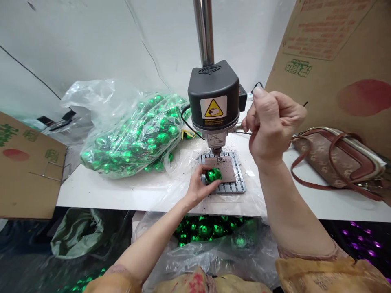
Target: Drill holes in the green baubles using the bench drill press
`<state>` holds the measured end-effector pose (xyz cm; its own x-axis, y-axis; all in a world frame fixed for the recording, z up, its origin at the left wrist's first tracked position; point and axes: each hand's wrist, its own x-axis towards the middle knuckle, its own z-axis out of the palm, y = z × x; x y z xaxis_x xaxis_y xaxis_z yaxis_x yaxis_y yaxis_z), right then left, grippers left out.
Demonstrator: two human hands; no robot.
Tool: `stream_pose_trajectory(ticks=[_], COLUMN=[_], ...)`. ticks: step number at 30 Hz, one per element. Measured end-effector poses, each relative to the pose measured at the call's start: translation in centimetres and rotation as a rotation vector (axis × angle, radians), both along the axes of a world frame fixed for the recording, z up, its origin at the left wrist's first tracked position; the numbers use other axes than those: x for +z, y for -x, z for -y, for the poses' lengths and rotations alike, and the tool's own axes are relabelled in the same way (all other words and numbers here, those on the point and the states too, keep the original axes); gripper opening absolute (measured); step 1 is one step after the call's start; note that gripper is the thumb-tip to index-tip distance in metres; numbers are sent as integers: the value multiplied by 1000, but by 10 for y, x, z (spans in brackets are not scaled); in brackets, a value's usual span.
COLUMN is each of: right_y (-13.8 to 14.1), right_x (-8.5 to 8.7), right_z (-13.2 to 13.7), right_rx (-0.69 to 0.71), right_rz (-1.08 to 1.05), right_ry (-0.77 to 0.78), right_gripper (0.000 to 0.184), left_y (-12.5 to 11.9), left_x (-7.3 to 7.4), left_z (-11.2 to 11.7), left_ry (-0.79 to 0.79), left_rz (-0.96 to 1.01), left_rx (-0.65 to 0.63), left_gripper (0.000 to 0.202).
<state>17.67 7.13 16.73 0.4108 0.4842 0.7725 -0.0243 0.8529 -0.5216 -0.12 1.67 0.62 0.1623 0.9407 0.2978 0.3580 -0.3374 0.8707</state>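
Note:
My left hand [198,185] pinches a shiny green faceted ball [213,175] on the ribbed metal base plate [235,185] of a small bench drill press [214,103]. The ball sits just in front of the drill bit [216,151]. My right hand [270,124] is closed in a fist round the press's feed lever at the machine's right side; the lever is mostly hidden inside the fist. A brown pad lies on the plate under the bit.
A clear plastic bag of several green balls [134,138] lies left of the press on the white table [91,189]. Another bag of green balls [210,232] sits below the front edge. A brown handbag [336,158] lies right. Cardboard sheets stand at both sides.

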Motion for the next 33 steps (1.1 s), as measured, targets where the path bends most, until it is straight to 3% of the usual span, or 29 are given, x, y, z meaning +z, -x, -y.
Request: stream_pose_trajectory(ticks=[2, 5, 8, 11, 13, 16, 19, 23, 28, 31, 33], right_y=[-1, -1, 0, 1, 1, 2, 3, 3, 2, 2, 2], right_x=[-1, -3, -3, -5, -6, -7, -7, -8, -9, -8, -8], right_z=[0, 1, 2, 2, 3, 6, 7, 5, 4, 4, 4], right_rx=[1, 31, 27, 13, 11, 1, -13, -3, 6, 26, 30], right_rz=[7, -61, -92, -109, -119, -110, -101, -105, -106, -106, -98], right_ry=[4, 14, 5, -12, -23, -13, -13, -28, -36, -37, -38], right_gripper=[48, 48, 48, 48, 47, 47, 49, 48, 48, 48, 47], left_y=[19, 47, 67, 76, 80, 85, 90, 95, 102, 107, 106], left_x=[11, 21, 16, 7, 8, 19, 30, 26, 15, 24, 32], left_z=[27, 69, 100, 105, 88, 35, -31, -89, -111, -110, -104], left_ry=[32, 62, 16, -75, -172, -333, -337, -163, -112, -162, -195], left_rz=[-177, -596, -990, -994, -854, -815, -1133, -1521, -1553, -1499, -1282], left_rx=[-228, -590, -678, -666, -584, -341, -62, 44, 22, -14, -39], left_gripper=[37, 37, 34, 29, 21, 27, 38, 28, 18, 20, 24])
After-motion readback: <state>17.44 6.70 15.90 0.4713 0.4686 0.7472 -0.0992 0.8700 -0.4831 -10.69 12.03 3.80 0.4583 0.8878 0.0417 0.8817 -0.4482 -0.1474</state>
